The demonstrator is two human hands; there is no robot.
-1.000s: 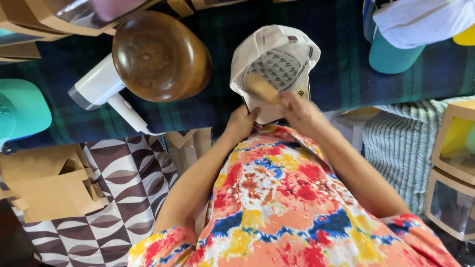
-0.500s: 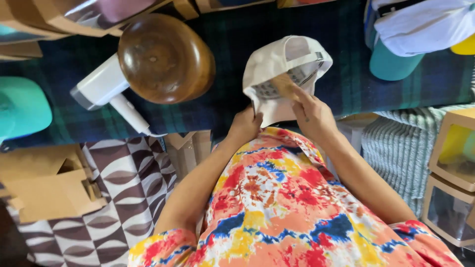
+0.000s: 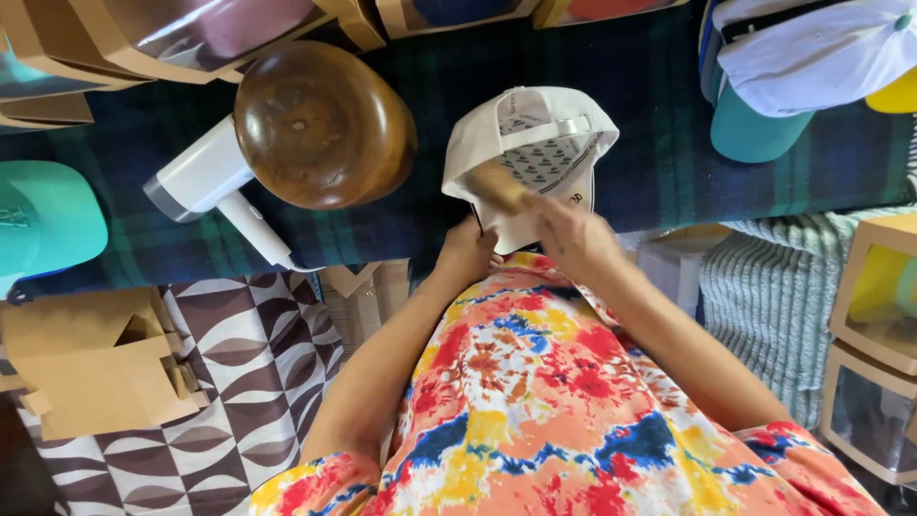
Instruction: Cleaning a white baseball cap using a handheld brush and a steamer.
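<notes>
We are holding a white mesh-backed cap (image 3: 531,153) upside down at the near edge of the plaid-covered table (image 3: 659,143); our left hand (image 3: 468,256) is gripping its brim from below, fingers curled, while our right hand (image 3: 565,232) is closing around a wooden-handled tool (image 3: 497,183) and pressing it into the crown; the work inside the cap looks under way, not finished. Toward the left edge, a rounded wooden hat block (image 3: 323,124) is sitting beside a white hair dryer (image 3: 205,182), neither in use.
</notes>
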